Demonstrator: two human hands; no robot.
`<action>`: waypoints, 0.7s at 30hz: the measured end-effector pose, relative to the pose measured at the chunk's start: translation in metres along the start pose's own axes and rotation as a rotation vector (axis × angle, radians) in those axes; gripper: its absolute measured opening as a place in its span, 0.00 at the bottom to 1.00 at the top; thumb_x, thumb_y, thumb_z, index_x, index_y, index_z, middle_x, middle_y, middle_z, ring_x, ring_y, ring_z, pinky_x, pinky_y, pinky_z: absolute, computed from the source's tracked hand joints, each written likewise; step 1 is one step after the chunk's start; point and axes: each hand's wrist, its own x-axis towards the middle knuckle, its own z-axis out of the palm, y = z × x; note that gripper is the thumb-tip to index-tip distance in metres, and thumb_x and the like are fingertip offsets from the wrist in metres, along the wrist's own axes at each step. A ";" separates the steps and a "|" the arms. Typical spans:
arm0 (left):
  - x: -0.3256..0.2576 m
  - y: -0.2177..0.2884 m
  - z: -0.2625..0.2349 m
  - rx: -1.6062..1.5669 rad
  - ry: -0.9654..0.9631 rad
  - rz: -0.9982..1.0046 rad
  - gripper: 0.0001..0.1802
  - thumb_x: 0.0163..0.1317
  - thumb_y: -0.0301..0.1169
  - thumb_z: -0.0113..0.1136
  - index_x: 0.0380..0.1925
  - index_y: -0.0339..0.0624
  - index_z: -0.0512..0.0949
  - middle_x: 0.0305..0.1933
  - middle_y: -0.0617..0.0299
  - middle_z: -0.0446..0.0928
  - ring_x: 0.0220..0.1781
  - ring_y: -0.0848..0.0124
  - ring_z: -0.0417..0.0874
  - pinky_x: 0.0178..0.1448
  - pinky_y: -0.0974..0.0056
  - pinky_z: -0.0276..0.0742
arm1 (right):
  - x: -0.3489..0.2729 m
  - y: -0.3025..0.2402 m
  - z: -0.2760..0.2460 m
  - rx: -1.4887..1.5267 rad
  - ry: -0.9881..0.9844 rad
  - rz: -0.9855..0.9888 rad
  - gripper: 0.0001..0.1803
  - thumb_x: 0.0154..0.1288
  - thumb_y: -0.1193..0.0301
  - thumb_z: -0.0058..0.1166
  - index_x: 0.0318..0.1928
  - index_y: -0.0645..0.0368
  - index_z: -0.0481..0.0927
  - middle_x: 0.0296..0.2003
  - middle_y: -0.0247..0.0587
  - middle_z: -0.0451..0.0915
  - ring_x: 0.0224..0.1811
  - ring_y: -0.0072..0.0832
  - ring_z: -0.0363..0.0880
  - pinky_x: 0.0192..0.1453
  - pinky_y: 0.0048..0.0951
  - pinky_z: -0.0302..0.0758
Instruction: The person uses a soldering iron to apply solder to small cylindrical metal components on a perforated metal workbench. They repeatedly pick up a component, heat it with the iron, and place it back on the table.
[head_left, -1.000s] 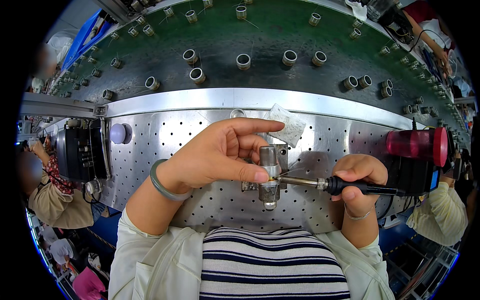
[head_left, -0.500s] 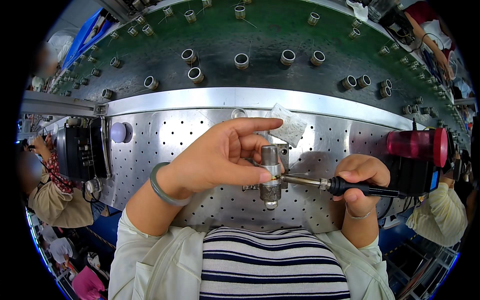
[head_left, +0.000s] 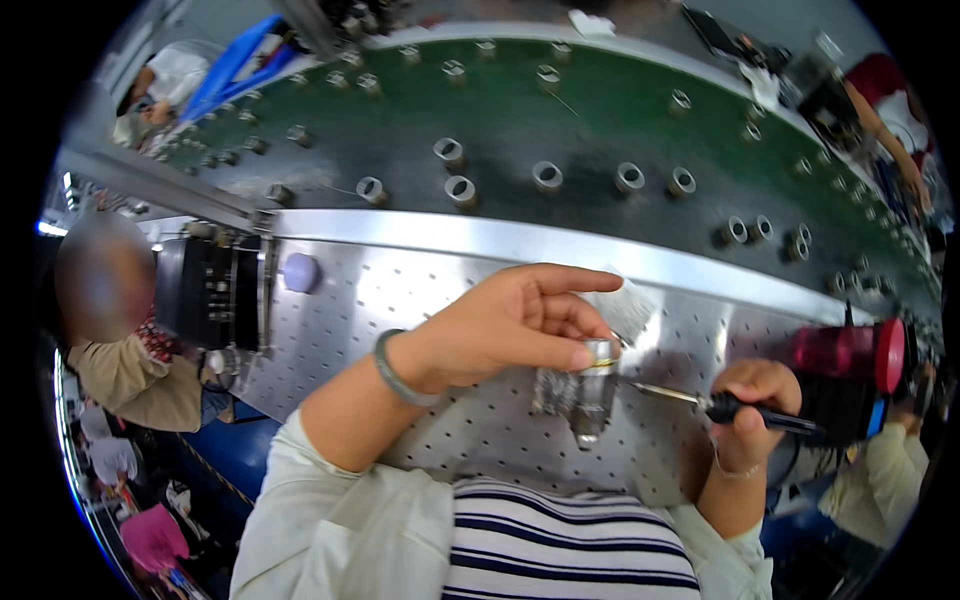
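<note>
My left hand [head_left: 525,325] pinches a small silver metal ring [head_left: 600,351] between thumb and bent fingers, with the index finger stretched out to the right. A yellowish band runs round the ring's lower part. The ring is at the upper end of a dark metal post fixture [head_left: 592,405]; whether it still sits around the post I cannot tell. In my right hand [head_left: 757,400] is a soldering iron [head_left: 735,408] with a black handle. Its thin tip points left and stands a little apart from the fixture.
A perforated metal worktop [head_left: 400,300] lies under my hands, with a whitish pad [head_left: 628,310] and a purple round knob [head_left: 300,272]. Beyond runs a green belt [head_left: 600,110] bearing several metal rings. A red cylinder [head_left: 850,352] stands at right, a black device [head_left: 205,290] at left.
The soldering iron's tip has drawn away rightward from the ring. My left hand has raised the ring toward the post's top end. The whole view has shifted and tilted.
</note>
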 end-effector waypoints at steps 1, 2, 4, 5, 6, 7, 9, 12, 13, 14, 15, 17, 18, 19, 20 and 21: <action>0.002 0.008 0.001 0.065 0.062 0.069 0.34 0.54 0.17 0.63 0.64 0.35 0.65 0.45 0.52 0.80 0.47 0.74 0.80 0.52 0.71 0.75 | 0.000 0.000 0.001 0.038 0.035 0.020 0.16 0.56 0.67 0.67 0.32 0.66 0.74 0.20 0.42 0.76 0.14 0.22 0.73 0.20 0.17 0.68; 0.001 0.018 0.001 0.158 0.129 0.155 0.34 0.54 0.17 0.63 0.63 0.35 0.66 0.45 0.53 0.80 0.46 0.74 0.79 0.52 0.71 0.75 | -0.001 0.000 0.001 0.026 0.067 0.016 0.16 0.56 0.67 0.67 0.32 0.65 0.74 0.20 0.42 0.76 0.15 0.21 0.74 0.20 0.17 0.68; -0.007 0.041 -0.010 0.365 0.251 0.374 0.30 0.54 0.17 0.63 0.60 0.35 0.70 0.46 0.56 0.80 0.46 0.74 0.79 0.52 0.70 0.76 | 0.000 0.000 -0.001 0.021 0.094 0.014 0.16 0.56 0.67 0.67 0.32 0.65 0.74 0.21 0.42 0.77 0.15 0.21 0.74 0.21 0.17 0.69; -0.008 0.056 -0.022 0.503 0.372 0.464 0.26 0.54 0.17 0.63 0.56 0.35 0.73 0.46 0.56 0.79 0.46 0.74 0.79 0.50 0.70 0.76 | -0.001 -0.001 -0.004 0.024 0.103 0.013 0.16 0.56 0.67 0.67 0.32 0.65 0.74 0.21 0.42 0.77 0.15 0.21 0.75 0.21 0.17 0.69; -0.007 0.067 -0.042 0.642 0.554 0.556 0.23 0.54 0.18 0.63 0.52 0.34 0.76 0.45 0.57 0.80 0.45 0.74 0.79 0.48 0.71 0.77 | -0.002 -0.002 -0.005 0.023 0.111 0.014 0.16 0.56 0.68 0.67 0.32 0.65 0.74 0.22 0.42 0.77 0.16 0.21 0.75 0.21 0.17 0.70; -0.010 0.081 -0.068 0.862 0.712 0.614 0.20 0.54 0.20 0.64 0.49 0.35 0.79 0.44 0.59 0.80 0.42 0.75 0.78 0.47 0.72 0.76 | -0.002 -0.003 -0.005 0.027 0.108 0.021 0.16 0.56 0.68 0.67 0.32 0.65 0.74 0.22 0.42 0.77 0.16 0.21 0.75 0.21 0.17 0.70; -0.017 0.110 -0.126 1.347 1.058 0.695 0.17 0.51 0.27 0.68 0.42 0.35 0.82 0.38 0.62 0.82 0.36 0.77 0.78 0.41 0.71 0.75 | -0.002 -0.003 -0.005 0.040 0.098 0.038 0.16 0.56 0.68 0.67 0.32 0.65 0.74 0.24 0.42 0.78 0.16 0.21 0.75 0.21 0.17 0.71; -0.041 0.134 -0.202 1.541 1.339 0.520 0.17 0.45 0.29 0.69 0.39 0.38 0.82 0.33 0.56 0.80 0.33 0.64 0.80 0.41 0.62 0.76 | -0.001 0.000 -0.003 0.051 0.075 0.063 0.15 0.55 0.69 0.67 0.33 0.66 0.75 0.25 0.43 0.78 0.16 0.21 0.76 0.21 0.16 0.71; -0.047 0.137 -0.210 1.600 1.390 0.443 0.19 0.45 0.29 0.69 0.40 0.40 0.82 0.34 0.56 0.80 0.35 0.61 0.80 0.44 0.59 0.76 | -0.001 0.002 -0.004 0.049 0.072 0.073 0.15 0.55 0.69 0.67 0.33 0.66 0.75 0.25 0.43 0.78 0.16 0.21 0.76 0.20 0.16 0.71; -0.045 0.137 -0.213 1.676 1.384 0.464 0.19 0.45 0.28 0.68 0.41 0.41 0.81 0.36 0.56 0.79 0.38 0.59 0.79 0.48 0.58 0.75 | -0.003 0.003 -0.007 0.040 0.077 0.073 0.15 0.55 0.69 0.67 0.33 0.67 0.76 0.24 0.42 0.78 0.17 0.21 0.76 0.20 0.16 0.71; -0.045 0.136 -0.215 1.753 1.380 0.484 0.20 0.45 0.27 0.68 0.43 0.42 0.81 0.38 0.56 0.79 0.41 0.58 0.79 0.51 0.58 0.73 | -0.003 0.002 -0.009 0.036 0.084 0.074 0.15 0.55 0.70 0.67 0.33 0.67 0.76 0.24 0.42 0.78 0.17 0.21 0.76 0.20 0.16 0.71; -0.040 0.130 -0.203 1.876 1.257 0.558 0.21 0.46 0.25 0.66 0.45 0.44 0.80 0.43 0.56 0.78 0.48 0.56 0.76 0.56 0.57 0.71 | -0.003 0.002 -0.010 0.031 0.098 0.086 0.15 0.55 0.70 0.67 0.33 0.67 0.76 0.24 0.43 0.78 0.16 0.21 0.76 0.20 0.16 0.71; -0.029 0.126 -0.178 1.904 1.120 0.619 0.22 0.46 0.24 0.65 0.46 0.44 0.80 0.46 0.56 0.77 0.51 0.56 0.75 0.58 0.57 0.69 | -0.003 0.002 -0.010 0.016 0.108 0.086 0.14 0.55 0.70 0.67 0.33 0.67 0.76 0.24 0.42 0.78 0.17 0.21 0.76 0.19 0.16 0.71; -0.019 0.122 -0.155 1.928 0.986 0.674 0.23 0.47 0.23 0.64 0.47 0.45 0.79 0.50 0.55 0.76 0.54 0.56 0.74 0.60 0.58 0.68 | -0.004 0.001 -0.011 0.004 0.115 0.087 0.14 0.55 0.70 0.67 0.33 0.67 0.76 0.23 0.42 0.78 0.17 0.21 0.76 0.19 0.16 0.71; -0.011 0.117 -0.140 1.878 0.780 0.639 0.24 0.46 0.22 0.63 0.48 0.45 0.79 0.50 0.56 0.76 0.56 0.55 0.72 0.62 0.57 0.65 | -0.005 0.000 -0.012 -0.004 0.118 0.090 0.14 0.55 0.71 0.66 0.33 0.67 0.76 0.23 0.42 0.78 0.17 0.21 0.76 0.19 0.16 0.71; -0.009 0.112 -0.129 1.824 0.597 0.597 0.24 0.46 0.21 0.63 0.48 0.45 0.79 0.51 0.56 0.76 0.59 0.55 0.69 0.65 0.57 0.63 | -0.004 -0.001 -0.012 0.011 0.108 0.097 0.14 0.55 0.71 0.66 0.33 0.67 0.76 0.23 0.42 0.78 0.17 0.21 0.76 0.19 0.16 0.71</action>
